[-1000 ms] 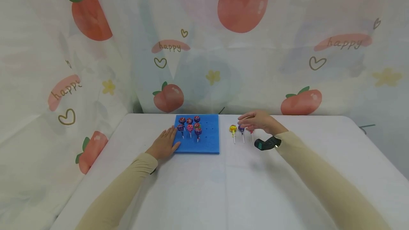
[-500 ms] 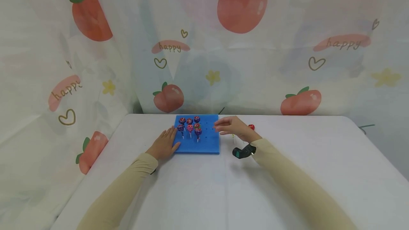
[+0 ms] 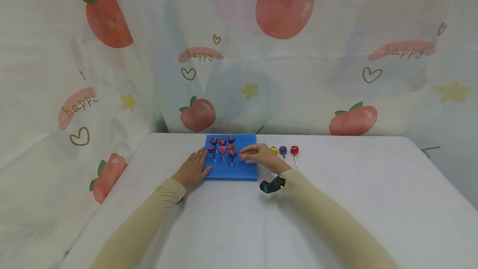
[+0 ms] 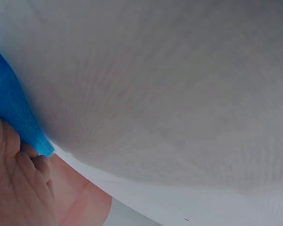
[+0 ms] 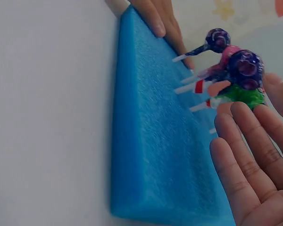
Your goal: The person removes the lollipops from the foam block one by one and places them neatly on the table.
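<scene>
Several wrapped lollipops stand upright by their sticks in a blue foam board [image 3: 242,172], among them a purple one [image 5: 245,70] and a green one [image 5: 247,97]. My left hand [image 3: 191,169] rests flat against the board's left edge, fingers straight. Over the board's right part is my right hand [image 3: 261,156], just right of the lollipops. The right wrist view shows its fingers [image 5: 250,165] extended near the green and purple lollipops, and I see nothing gripped. On the table to the right are a yellow lollipop [image 3: 274,150], partly behind the hand, a purple lollipop [image 3: 283,150] and a red lollipop [image 3: 294,150].
A white cloth covers the table [image 3: 231,219]. Behind it hangs a curtain [image 3: 239,74] printed with peaches, hearts and the word "happy". Small holes show in the board's right part.
My right hand has moved left from above the purple and red lollipops to the board, uncovering those two on the table. The left hand has stayed in place.
</scene>
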Available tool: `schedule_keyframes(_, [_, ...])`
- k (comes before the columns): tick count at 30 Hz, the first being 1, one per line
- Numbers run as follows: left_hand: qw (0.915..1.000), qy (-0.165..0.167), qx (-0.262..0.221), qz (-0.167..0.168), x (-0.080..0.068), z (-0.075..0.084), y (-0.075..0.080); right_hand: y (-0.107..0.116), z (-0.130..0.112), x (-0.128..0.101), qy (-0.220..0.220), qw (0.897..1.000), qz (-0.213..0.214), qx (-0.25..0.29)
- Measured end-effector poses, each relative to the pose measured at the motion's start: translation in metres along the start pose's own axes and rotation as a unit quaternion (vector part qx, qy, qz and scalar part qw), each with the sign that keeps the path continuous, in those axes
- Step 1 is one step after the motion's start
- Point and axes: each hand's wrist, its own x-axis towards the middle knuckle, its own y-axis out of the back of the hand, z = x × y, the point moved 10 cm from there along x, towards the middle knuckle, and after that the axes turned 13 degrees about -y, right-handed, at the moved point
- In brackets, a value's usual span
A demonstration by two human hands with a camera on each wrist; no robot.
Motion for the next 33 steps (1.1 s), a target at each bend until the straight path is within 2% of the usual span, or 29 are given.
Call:
schedule_keyframes(8, [1.0000, -0.001, 0.004, 0.001, 0.001, -0.001, -0.001, -0.012, 0.005, 0.007, -0.014, 1.000, 0.003, 0.021])
schedule_keyframes(19, [1.0000, -0.001, 0.007, 0.003, 0.001, -0.002, -0.001, -0.021, 0.011, 0.021, -0.038, 0.999, 0.023, 0.010])
schedule_keyframes(33, [1.0000, 0.001, 0.007, 0.003, 0.001, -0.002, -0.001, -0.033, 0.002, 0.019, -0.026, 0.999, 0.028, 0.004])
